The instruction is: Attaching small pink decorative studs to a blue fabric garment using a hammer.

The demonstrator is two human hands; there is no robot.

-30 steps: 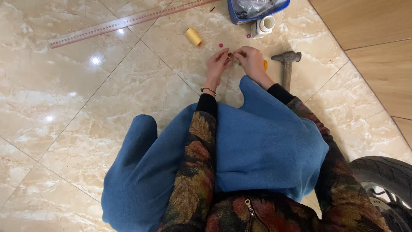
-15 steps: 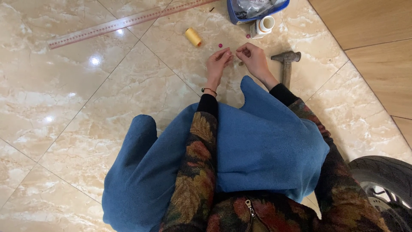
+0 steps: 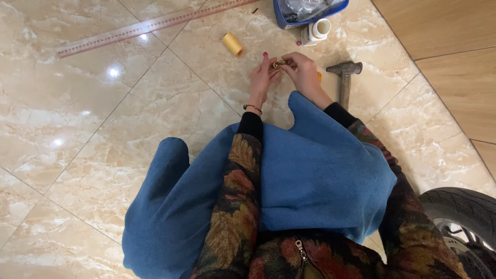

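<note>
Brown small obj [image 3: 279, 64] betw. both hands' fingertips, L [image 3: 262, 77] & R [image 3: 304, 71].

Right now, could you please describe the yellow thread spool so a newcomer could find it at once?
Start at the long ruler lying across the tiled floor. Just below its right end, left of the left hand, lies the thread spool: the only plain yellow cylinder, lying alone on its side.

leaf-patterned sleeves [image 3: 238, 206], black cuffs, wrist bangle [image 3: 252, 107], pink nails
</note>
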